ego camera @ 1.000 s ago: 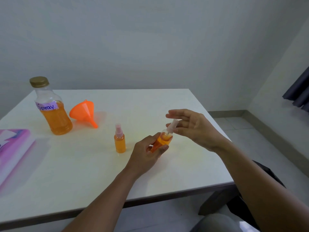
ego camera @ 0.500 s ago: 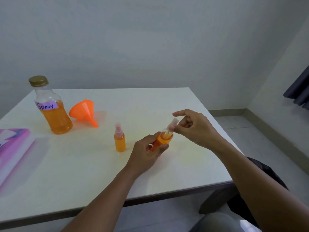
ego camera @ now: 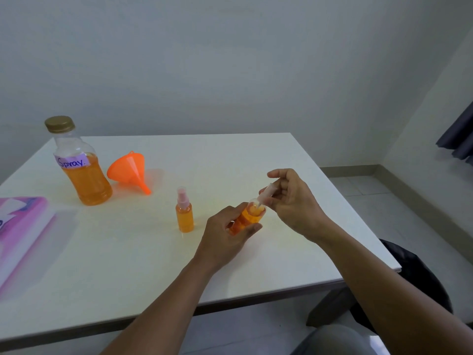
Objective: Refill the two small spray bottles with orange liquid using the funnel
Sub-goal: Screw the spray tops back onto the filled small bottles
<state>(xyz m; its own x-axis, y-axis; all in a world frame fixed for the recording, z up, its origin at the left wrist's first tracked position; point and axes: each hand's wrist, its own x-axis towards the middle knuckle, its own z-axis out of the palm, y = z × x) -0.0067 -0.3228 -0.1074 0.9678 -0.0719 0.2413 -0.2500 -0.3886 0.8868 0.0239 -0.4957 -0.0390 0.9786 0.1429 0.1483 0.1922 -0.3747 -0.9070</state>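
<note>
My left hand grips a small spray bottle filled with orange liquid, tilted to the right above the white table. My right hand pinches that bottle's clear spray top between thumb and fingers. A second small spray bottle, orange-filled with a pink sprayer and clear cap, stands upright to the left of my hands. An orange funnel lies on its side further back. Beside it stands the large capped bottle labelled "Spray", about half full of orange liquid.
A pink tissue pack lies at the table's left edge. The table's right edge drops to a tiled floor, with a dark chair below it. A dark curtain hangs at the far right.
My right hand's fingers went from spread open to curled, pinching the spray top of the held bottle. The left hand and bottle stayed in place.
</note>
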